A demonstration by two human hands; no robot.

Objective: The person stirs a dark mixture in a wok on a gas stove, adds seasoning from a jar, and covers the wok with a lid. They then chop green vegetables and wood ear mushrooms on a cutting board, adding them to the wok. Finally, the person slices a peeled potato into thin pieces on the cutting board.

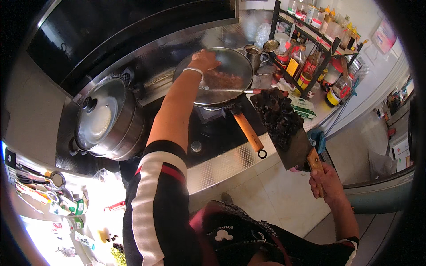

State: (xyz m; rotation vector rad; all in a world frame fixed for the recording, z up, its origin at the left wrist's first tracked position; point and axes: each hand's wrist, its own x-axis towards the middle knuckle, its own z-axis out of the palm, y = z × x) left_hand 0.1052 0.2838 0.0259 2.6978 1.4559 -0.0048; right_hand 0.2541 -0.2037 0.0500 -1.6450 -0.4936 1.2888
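My left hand [204,60] grips the top of a large glass lid [189,74], and its fingers hide the knob. The lid covers a pan with a wooden handle [248,129]; reddish-brown food [223,79] shows through the glass. In my right hand [327,183] is a cleaver [293,156], held by its wooden handle out to the right of the stove. A heap of dark, wet pieces that look like wood ear fungus [279,116] lies on the flat of its blade.
A steel steamer pot [128,133] with a glass lid stands left on the black cooktop [216,143]. To the right are a metal mug [253,55], a red-handled utensil [263,90] and a black rack [319,76] of bottles. Greens [118,255] lie at lower left.
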